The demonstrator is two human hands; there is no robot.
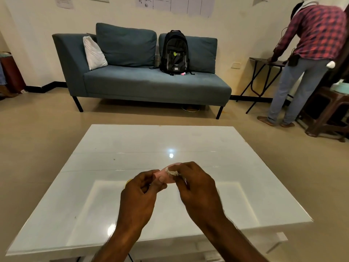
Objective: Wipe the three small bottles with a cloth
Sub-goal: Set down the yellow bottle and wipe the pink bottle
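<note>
Pink bottle (164,174) getting a wipe, lower middle of frame

Left hand (138,193) fingers grip it; right hand (196,188) fingers pinch the white cloth (172,172) against it, above the desk (188,140).

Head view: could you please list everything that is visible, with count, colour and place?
bottle: one, pink, held up, centre foreground
cloth: one, white, pressed against the bottle
small thing: one, yellow, mostly hidden, left of the bottle
table: one, glossy white, nearest
sofa: one, blue-grey, by the far wall
backpack: one, black, on the sofa
pillow: one, white, sofa's left end
person: one, checked shirt, far right
left hand: one, grips the bottle
right hand: one, pinches the cloth
</note>
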